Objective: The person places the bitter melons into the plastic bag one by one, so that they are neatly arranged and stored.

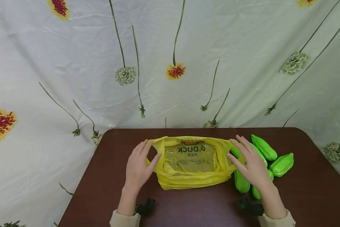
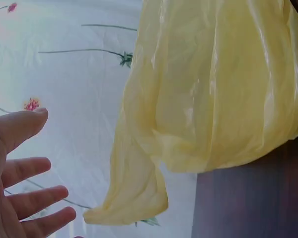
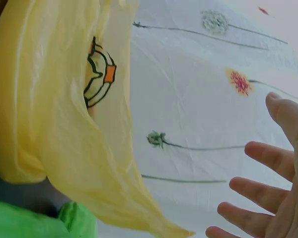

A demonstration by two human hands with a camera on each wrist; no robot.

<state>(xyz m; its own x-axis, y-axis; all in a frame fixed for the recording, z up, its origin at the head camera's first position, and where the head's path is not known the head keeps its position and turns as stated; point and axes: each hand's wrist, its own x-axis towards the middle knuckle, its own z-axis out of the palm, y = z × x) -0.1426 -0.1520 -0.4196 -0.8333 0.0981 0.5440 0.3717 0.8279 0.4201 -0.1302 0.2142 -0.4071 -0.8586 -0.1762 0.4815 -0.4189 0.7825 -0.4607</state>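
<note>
A yellow plastic bag [image 1: 193,181] stands on the table with its mouth spread wide, the printed letters "G.DUCK KIDS" showing reversed on its inner back wall. At its left side is my left hand [image 1: 138,164], fingers extended and apart, near the handle. My right hand [image 1: 252,164] is at the opposite side with spread fingers, overlapping the right handle in the head view. In both wrist views, the left fingers [image 2: 37,201] and right fingers [image 3: 258,191] are straight, with a gap between them and the bag. Neither hand grips anything.
Several shiny green star-fruit-shaped pieces [image 1: 282,164] lie right of the bag, some partly behind my right hand. The dark brown table [image 1: 110,176] ends at a back edge against a white flowered cloth [image 1: 96,63]. Black straps [image 1: 145,206] are at my wrists.
</note>
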